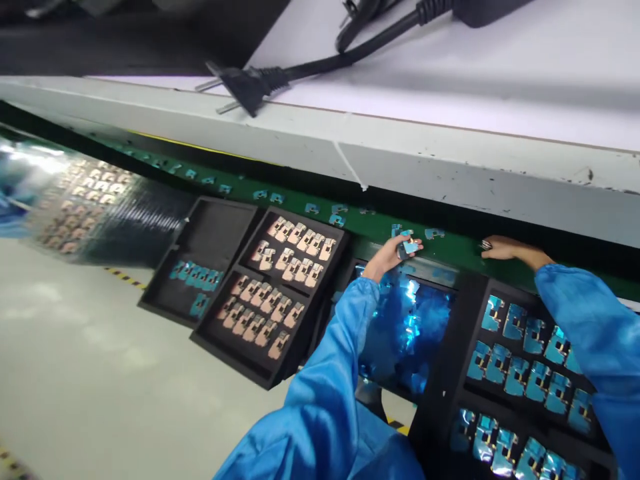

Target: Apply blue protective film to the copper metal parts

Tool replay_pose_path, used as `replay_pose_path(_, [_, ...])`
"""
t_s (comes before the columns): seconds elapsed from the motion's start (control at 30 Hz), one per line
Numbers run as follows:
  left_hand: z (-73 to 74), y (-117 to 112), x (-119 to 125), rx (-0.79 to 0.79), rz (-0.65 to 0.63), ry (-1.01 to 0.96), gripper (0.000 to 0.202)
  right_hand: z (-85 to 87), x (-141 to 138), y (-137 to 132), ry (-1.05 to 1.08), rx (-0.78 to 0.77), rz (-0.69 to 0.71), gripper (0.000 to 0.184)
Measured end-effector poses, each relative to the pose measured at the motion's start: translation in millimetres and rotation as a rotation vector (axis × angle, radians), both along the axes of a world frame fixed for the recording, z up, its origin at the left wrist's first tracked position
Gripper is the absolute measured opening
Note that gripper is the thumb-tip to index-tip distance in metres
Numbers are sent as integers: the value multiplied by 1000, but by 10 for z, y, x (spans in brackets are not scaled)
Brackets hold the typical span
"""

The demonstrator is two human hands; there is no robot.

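My left hand (384, 259) is over the green belt, closed around a small flat part with blue film (411, 247), which looks like a phone circuit board. Further right, my right hand (503, 247) has its fingers closed at the belt; a small dark-and-light thing shows at its fingertips, too small to name. Beside my left hand, more blue-filmed parts (434, 233) lie on the green belt (460, 252). Below my right arm stands a black tray (473, 400) with rows of blue-filmed parts (517, 377).
A heap of shiny blue film (410, 320) fills a bin between my arms. Leftward stand a black tray of pinkish parts (255, 293) and another tray (213, 230) with several blue parts. A white shelf edge (425, 153) overhangs the belt; a black power plug (250, 90) lies on it.
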State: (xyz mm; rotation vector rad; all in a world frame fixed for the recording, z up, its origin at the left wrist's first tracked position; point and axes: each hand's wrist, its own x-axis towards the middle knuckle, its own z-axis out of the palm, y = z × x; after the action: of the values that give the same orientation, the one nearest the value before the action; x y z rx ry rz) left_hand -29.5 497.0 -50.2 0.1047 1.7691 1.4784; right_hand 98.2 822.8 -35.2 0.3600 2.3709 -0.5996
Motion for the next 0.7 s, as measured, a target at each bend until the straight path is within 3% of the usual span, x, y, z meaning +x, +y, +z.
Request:
replay_pose_path(0.13, [2,-281,-320,-45,167,9,24,120,-403,-307,-11,-56,38,19])
replay_pose_path(0.23, [-52,-324,-510,-208,224,61,23,182,-726,-541,50,-34,89,21])
replay_pose_path(0.37, [-133,-185,-601,-494,221,180,18,190,-1000,-763,113,77,179,29])
replay_pose_path(0.47, [-181,-8,-573,-644,173,264,35,134,-1062,-815,95,150,252,38])
replay_pose_path(0.57, [-217,146,-543,-709,111,294,51,69,-1074,-786,64,200,302,51])
replay_pose_path(0.7, [-215,260,-566,-707,37,275,37,57,-1100,-736,32,230,319,42])
